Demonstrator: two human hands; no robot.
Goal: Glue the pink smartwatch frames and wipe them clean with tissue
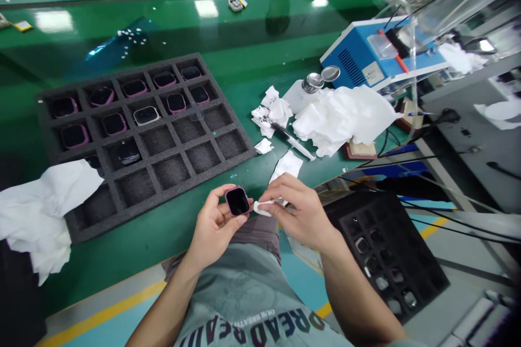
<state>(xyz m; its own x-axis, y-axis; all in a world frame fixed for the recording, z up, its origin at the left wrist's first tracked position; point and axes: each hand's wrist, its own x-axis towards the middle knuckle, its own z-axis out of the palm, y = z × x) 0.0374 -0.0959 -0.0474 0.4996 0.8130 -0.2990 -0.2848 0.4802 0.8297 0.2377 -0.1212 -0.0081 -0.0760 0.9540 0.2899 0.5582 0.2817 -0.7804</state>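
Observation:
My left hand grips a smartwatch case by its edges, its dark screen facing up and its frame purple-pink. Close beside it, my right hand pinches a folded white wipe, whose tip is at the case's right edge; whether the two touch I cannot tell. Ahead and to the left lies a black foam tray with square pockets. Several similar watch cases sit in its upper pockets, most of them purple-framed and one light-framed.
Crumpled white wipes lie right of the tray, near a syringe and an open round metal tin. A blue machine stands behind them. More wipes cover the tray's left corner. A second dark tray sits lower right.

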